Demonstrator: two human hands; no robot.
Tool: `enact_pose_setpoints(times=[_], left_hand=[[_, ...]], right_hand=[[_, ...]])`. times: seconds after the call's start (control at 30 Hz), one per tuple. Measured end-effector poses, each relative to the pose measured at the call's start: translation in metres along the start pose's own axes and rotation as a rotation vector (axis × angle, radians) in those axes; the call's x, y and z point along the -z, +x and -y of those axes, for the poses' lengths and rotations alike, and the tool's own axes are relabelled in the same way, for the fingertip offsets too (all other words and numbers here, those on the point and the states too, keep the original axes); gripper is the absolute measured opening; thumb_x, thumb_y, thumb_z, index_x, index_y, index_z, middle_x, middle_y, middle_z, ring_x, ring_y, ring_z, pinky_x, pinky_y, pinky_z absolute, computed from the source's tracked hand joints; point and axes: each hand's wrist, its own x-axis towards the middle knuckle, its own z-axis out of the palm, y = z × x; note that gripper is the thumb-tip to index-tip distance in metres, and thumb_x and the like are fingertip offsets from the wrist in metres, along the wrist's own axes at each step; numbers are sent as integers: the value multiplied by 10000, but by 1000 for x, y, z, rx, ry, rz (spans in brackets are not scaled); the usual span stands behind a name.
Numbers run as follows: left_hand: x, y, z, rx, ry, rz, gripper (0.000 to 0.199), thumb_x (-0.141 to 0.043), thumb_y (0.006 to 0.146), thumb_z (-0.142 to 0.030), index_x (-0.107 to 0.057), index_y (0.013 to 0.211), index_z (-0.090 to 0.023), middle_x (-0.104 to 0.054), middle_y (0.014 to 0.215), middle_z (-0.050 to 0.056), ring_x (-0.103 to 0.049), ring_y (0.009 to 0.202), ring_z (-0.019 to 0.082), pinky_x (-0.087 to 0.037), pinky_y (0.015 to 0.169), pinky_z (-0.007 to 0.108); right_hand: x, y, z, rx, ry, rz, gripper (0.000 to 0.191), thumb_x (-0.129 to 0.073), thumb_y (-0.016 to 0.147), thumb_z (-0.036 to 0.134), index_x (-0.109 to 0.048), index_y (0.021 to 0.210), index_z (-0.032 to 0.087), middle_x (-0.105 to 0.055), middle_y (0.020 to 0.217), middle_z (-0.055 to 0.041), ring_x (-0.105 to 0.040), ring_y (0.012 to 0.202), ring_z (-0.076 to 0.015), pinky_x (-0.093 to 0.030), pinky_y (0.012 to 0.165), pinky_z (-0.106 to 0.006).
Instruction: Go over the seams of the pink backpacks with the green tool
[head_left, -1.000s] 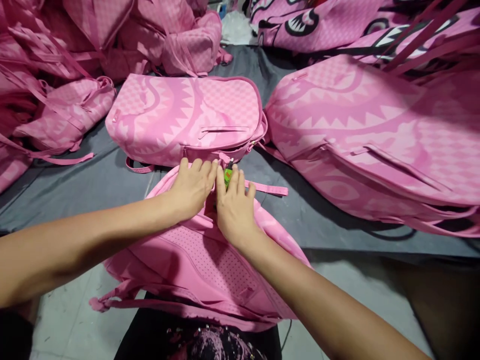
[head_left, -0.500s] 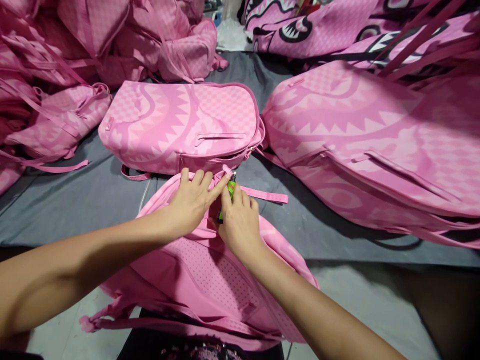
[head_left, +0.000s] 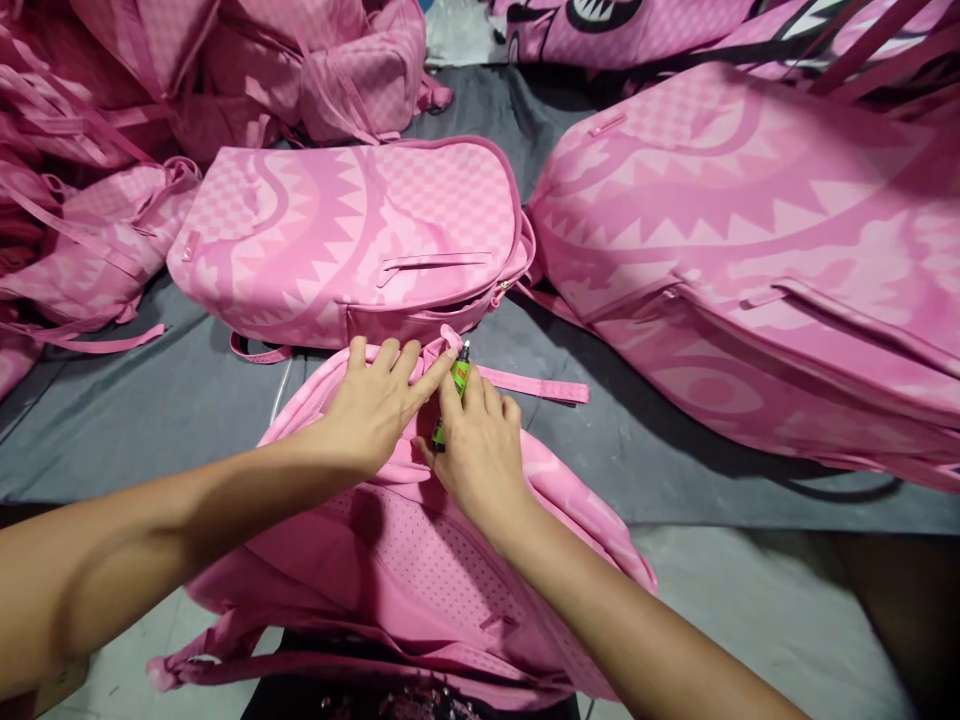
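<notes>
A pink backpack [head_left: 450, 540] with a dotted mesh back panel leans in front of me at the table's edge. My left hand [head_left: 379, 405] grips its top edge, fingers bent over the rim and index finger stretched to a small pink loop [head_left: 450, 336]. Closed around a green and black marker pen [head_left: 460, 374] is my right hand [head_left: 484, 440], close beside the left. The pen's pale tip points up and away, near the loop. A pink strap [head_left: 536, 386] sticks out to the right. My left thumb is hidden.
Behind lies a pink backpack [head_left: 337, 235] with a shark-mouth print on the grey-covered table [head_left: 150, 410]. A larger-looking one [head_left: 720, 260] lies at right. Several pink bags are heaped [head_left: 150, 90] at far left, and clear plastic [head_left: 461, 35] sits at the back.
The view has shifted slightly, with the surrounding bags appearing a little larger and lower at the right. Both hands keep nearly the same grip and place.
</notes>
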Motion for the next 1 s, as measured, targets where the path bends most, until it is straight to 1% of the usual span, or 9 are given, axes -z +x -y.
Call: enact_pose_setpoints(times=[0.17, 0.27, 0.33, 0.4, 0.5, 0.57, 0.73, 0.87, 1.0], left_hand=[[0, 3, 3, 1, -8, 31, 776, -531, 910, -188, -139, 1580, -203, -360, 1550, 169, -435, 1285, 365, -359, 1038, 578], [-2, 6, 5, -3, -17, 49, 790, -556, 899, -193, -152, 1578, -175, -327, 1576, 159, -416, 1311, 367, -336, 1073, 590], [-2, 6, 6, -11, -29, 62, 817, -576, 889, -198, -140, 1580, -180, -299, 1593, 158, -409, 1325, 369, -322, 1089, 593], [-1, 4, 7, -10, -38, 68, 843, -602, 871, -199, -144, 1579, -178, -278, 1603, 161, -409, 1328, 371, -321, 1093, 589], [0, 1, 9, -16, -45, 63, 857, -614, 855, -194, -152, 1577, -172, -270, 1605, 167, -411, 1330, 372, -329, 1085, 581], [1, 0, 10, -23, -47, 51, 818, -581, 873, -187, -162, 1574, -166, -276, 1603, 168, -396, 1347, 373, -325, 1084, 581], [2, 4, 10, -18, -55, 81, 731, -462, 919, -126, -151, 1579, -176, -276, 1604, 165, -393, 1357, 369, -323, 1081, 578], [0, 7, 9, -10, -67, 78, 733, -462, 917, -124, -152, 1579, -170, -274, 1606, 161, -402, 1343, 376, -316, 1089, 591], [-1, 7, 10, -8, -65, 89, 773, -488, 896, -109, -138, 1581, -175, -267, 1610, 155, -384, 1354, 373, -306, 1100, 593]], right_hand=[[13, -23, -30, 158, 205, -149, 809, -602, 893, 304, -169, 1550, 115, -470, 1454, -254, -515, 1278, -353, -403, 1021, -554], [33, -40, -48, 191, 406, -286, 689, -576, 908, 298, -297, 1526, 175, -653, 1247, -178, -668, 1019, -287, -506, 907, -482], [47, -42, -51, 179, 591, -199, 472, -581, 912, 276, -536, 1376, 204, -738, 1047, -106, -700, 793, -218, -559, 748, -371], [56, -34, -45, 153, 769, -1, 281, -592, 913, 269, -692, 1167, 203, -761, 862, -46, -670, 629, -158, -543, 598, -276], [60, -12, -30, 139, 868, 262, 202, -583, 909, 249, -759, 996, 200, -751, 761, 2, -621, 552, -110, -488, 514, -215], [59, 0, -24, 177, 831, 352, 213, -569, 904, 222, -764, 987, 203, -744, 745, 13, -606, 550, -101, -471, 518, -208], [54, 5, -29, 317, 677, 448, 238, -576, 897, 209, -749, 1062, 207, -768, 855, -29, -661, 637, -128, -510, 610, -239], [47, -3, -26, 339, 642, 427, 286, -550, 924, 207, -696, 1168, 177, -765, 967, -62, -695, 742, -146, -521, 684, -259], [46, -4, -16, 396, 512, 408, 209, -551, 917, 196, -703, 1059, 177, -742, 835, -38, -667, 668, -151, -487, 640, -277]])
